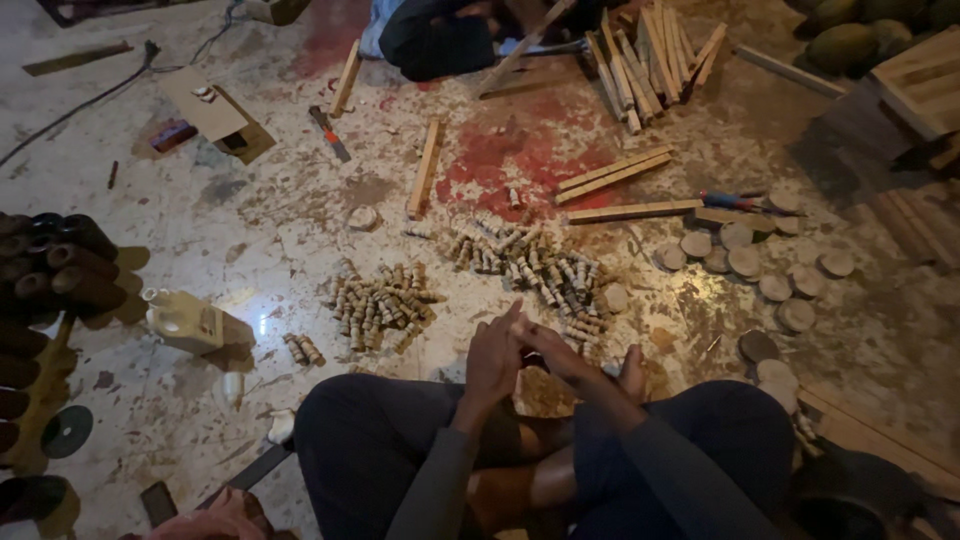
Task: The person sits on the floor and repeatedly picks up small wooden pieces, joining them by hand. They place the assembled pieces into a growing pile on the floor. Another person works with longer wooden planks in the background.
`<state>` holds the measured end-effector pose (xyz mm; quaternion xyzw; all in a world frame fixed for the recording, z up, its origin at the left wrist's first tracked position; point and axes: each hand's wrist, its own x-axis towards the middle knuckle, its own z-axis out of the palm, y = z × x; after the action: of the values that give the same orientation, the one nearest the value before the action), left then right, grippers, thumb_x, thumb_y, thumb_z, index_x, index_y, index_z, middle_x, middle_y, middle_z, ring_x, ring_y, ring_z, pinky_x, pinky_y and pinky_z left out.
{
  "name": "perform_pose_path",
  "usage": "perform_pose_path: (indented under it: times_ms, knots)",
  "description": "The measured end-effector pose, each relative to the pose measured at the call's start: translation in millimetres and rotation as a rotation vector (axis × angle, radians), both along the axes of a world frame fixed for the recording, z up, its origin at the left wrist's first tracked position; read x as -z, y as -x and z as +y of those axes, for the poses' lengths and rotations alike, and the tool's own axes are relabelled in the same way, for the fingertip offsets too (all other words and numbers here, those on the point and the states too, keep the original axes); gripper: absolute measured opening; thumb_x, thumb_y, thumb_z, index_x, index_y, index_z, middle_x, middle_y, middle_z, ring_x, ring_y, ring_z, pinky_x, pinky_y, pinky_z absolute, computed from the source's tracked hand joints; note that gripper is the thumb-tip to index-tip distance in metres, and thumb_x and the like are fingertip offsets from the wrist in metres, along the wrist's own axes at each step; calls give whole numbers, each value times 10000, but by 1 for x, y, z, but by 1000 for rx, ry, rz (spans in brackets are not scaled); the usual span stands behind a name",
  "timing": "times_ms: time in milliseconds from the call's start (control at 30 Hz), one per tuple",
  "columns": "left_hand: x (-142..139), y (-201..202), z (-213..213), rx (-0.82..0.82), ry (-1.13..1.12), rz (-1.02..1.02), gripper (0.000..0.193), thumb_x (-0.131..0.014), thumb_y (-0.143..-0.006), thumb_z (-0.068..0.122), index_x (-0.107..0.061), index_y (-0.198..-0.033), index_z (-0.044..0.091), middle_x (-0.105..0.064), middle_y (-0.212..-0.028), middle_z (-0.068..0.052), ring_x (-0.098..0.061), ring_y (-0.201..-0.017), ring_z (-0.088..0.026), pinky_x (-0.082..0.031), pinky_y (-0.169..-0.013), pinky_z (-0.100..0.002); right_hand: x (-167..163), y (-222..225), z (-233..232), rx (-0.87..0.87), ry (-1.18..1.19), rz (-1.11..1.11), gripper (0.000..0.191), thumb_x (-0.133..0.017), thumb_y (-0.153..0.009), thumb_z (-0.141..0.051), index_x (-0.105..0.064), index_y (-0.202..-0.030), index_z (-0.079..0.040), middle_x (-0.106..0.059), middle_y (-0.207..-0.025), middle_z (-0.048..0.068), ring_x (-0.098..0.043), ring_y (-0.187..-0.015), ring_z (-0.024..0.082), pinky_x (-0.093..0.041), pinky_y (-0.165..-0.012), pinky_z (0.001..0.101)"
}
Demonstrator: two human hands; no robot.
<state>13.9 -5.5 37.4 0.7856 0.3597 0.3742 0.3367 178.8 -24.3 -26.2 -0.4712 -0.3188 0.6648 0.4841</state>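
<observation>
A: What are the hands doing?

B: The left hand (494,358) and the right hand (552,352) meet just above the crossed legs, fingertips together. The left fingers are loosely curled, the right fingers stretched toward them. Something small may sit between them, but the dim light and the hands themselves hide it; I cannot tell whether either has a grip on anything.

A: What lies nearest?

B: Just ahead of the hands, a heap of short wooden pegs (535,268) spreads across the floor, and a smaller pile of pegs (381,303) lies to its left. Two loose pegs (303,349) lie apart, further left. Under the hands a pale round wooden piece (545,392) rests by the foot, half covered.

A: And to the right?

B: Round wooden discs (745,262) scattered on the stained concrete floor (260,240), with flat wooden slats (612,174) beyond them and a bundle of sticks (650,55) near the top edge.

A: Anything cut off?

B: Plenty. A second person (430,35) at the top is visible only as dark clothing. On the left, a stack of dark cylinders (55,265) runs out of frame, beside a pale plastic bottle (185,320) lying on its side. Green rounded fruits (845,40) sit in the top right corner, too dark to name.
</observation>
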Motion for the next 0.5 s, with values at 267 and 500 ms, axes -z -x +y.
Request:
perform_pose_path:
  times_ms: [267, 500]
  knots:
    - [-108, 9, 23, -110, -170, -153, 629, -294, -1111, 478, -525, -1511, 52, -600, -1422, -198, -503, -1352, -389, -325, -1192, -471, -118, -12, 17, 378, -571, -247, 418, -415, -1139, -460, -578, -967, -116, -582, -884, 20, -539, -809, 130, -474, -771, 297]
    - [-209, 2, 37, -15, -408, -459, 819, -123, -1124, 678, -449, -1599, 95, -492, -1620, -116, -398, -1559, -284, -260, -1300, -437, -247, 7, 28, 566, -1133, -230, 300, -457, -1223, -338, -569, -1124, -78, -592, -1010, 55, -543, -1002, 160, -451, -959, 340]
